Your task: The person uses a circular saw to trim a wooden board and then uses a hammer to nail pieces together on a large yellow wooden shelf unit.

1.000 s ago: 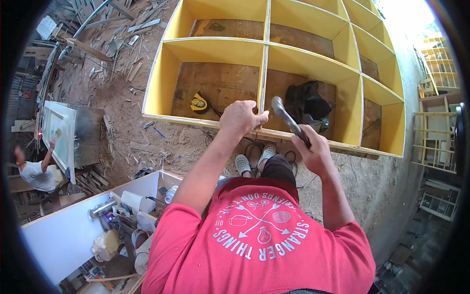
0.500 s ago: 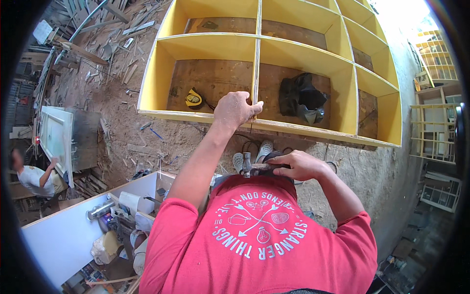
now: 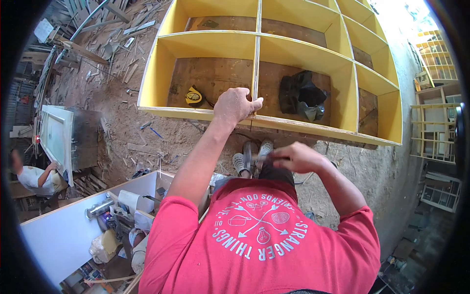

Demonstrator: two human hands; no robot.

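My left hand (image 3: 234, 106) is closed over the front end of a plywood divider (image 3: 256, 73) in a yellow compartmented cabinet (image 3: 303, 51), with the thumb on its right side. Lower and to the right, my right hand (image 3: 299, 158) grips a hammer (image 3: 248, 153) by its handle. Motion blurs the hammer, whose head hangs in front of the cabinet's front edge, above my shoes. A yellow and black tape measure (image 3: 194, 97) lies in the compartment beside my left hand. The compartment right of the divider holds a crumpled black plastic bag (image 3: 302, 95).
At the lower left, a white-sided box (image 3: 63, 237) is crowded with tools and odds and ends. Wood scraps litter the dirt floor (image 3: 132, 117). Further left, another person (image 3: 39, 179) is beside a pale framed panel (image 3: 55, 137). Slatted frames (image 3: 433, 132) stand at the far right.
My right hand has risen slightly, and the hammer head has swung up toward the cabinet. My left hand keeps its place on the divider.
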